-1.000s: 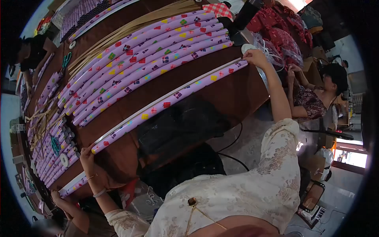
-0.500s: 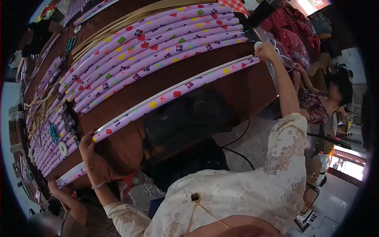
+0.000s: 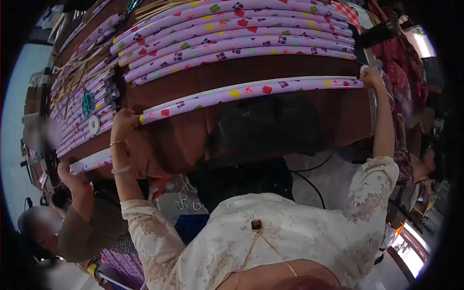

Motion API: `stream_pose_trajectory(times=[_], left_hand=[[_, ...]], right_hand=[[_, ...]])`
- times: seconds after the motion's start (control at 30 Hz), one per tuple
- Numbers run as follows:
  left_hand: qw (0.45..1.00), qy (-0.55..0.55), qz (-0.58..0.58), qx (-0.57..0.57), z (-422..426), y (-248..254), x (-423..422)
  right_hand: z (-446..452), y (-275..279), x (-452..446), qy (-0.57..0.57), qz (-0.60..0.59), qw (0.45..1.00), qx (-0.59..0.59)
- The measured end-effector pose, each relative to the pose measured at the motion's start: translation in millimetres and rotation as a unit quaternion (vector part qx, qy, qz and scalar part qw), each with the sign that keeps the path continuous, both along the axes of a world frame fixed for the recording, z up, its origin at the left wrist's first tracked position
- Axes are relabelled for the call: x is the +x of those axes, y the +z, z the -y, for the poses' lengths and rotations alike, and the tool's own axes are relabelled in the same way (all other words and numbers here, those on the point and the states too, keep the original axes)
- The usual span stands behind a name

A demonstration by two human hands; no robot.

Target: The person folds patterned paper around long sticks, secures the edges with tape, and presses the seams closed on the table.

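A lilac roll of wrapping paper [image 3: 251, 92] printed with small coloured gift shapes lies across the brown table near its front edge. A pale strip of its paper edge shows along the far side. My left hand [image 3: 126, 118] is closed at the roll's left end, its fingers partly hidden. At the right end, my right hand [image 3: 371, 78] grips the tip with bent fingers. Just beyond lies a row of several similar wrapping paper rolls [image 3: 237, 41], side by side.
More rolls [image 3: 92, 106] are stacked at the left, with teal scissors [image 3: 88, 103] and a white tape roll [image 3: 94, 124] on them. A co-worker's hand [image 3: 65, 169] touches another roll [image 3: 92, 162]. A dark bag-like item [image 3: 266, 123] sits at the table's front edge.
The view has turned, so the table and rolls appear more level and further right. Both my hands stay at the ends of the same roll.
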State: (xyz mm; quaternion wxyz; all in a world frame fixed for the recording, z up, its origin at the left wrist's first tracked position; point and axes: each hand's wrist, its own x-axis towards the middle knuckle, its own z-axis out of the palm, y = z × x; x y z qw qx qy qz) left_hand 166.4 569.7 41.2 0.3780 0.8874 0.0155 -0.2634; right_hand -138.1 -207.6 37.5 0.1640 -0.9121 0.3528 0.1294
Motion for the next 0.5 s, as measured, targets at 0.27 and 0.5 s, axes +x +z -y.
stream_pose_trajectory(times=[0.27,0.5], left_hand=[[0.998,0.044,0.036,0.030,2.3,-4.9,-7.5],[0.998,0.043,0.026,0.044,15.4,14.0,-20.4]], right_hand=[[29.3,-29.3,-18.4,0.124,0.095,0.981,-0.114],[-35.1,10.6,-21.6,-0.054,0.125,0.989,-0.048]])
